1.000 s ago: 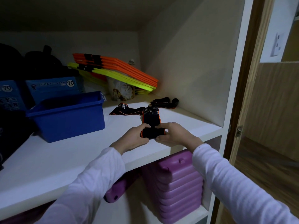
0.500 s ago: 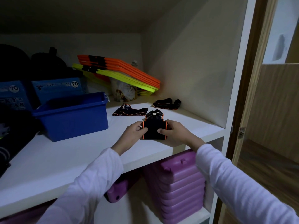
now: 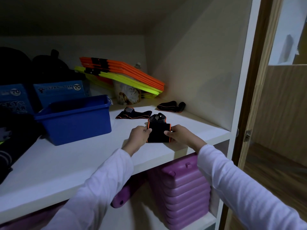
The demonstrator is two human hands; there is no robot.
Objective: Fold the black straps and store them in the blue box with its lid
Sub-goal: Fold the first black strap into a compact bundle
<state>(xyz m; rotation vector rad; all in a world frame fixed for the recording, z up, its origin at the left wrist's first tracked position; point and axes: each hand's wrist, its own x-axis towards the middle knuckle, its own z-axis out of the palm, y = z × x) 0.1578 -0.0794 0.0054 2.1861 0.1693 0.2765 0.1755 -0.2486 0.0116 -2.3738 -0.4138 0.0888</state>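
Note:
A black strap with orange edging lies folded near the front of the white shelf. My left hand pinches its left edge and my right hand pinches its right edge. Its striped end sticks out behind the fold. A second black strap lies flat further back, and a third rests by the right wall. The open blue box stands to the left of my hands. No lid is visible on it.
Orange and yellow flat bars lean at the back over a crumpled bag. Blue cartons and dark bags fill the left. Purple stacked blocks sit on the shelf below. A wooden door stands at the right.
The long strap has been folded over into a short, wide block. My hands have moved from its near end out to its left and right edges.

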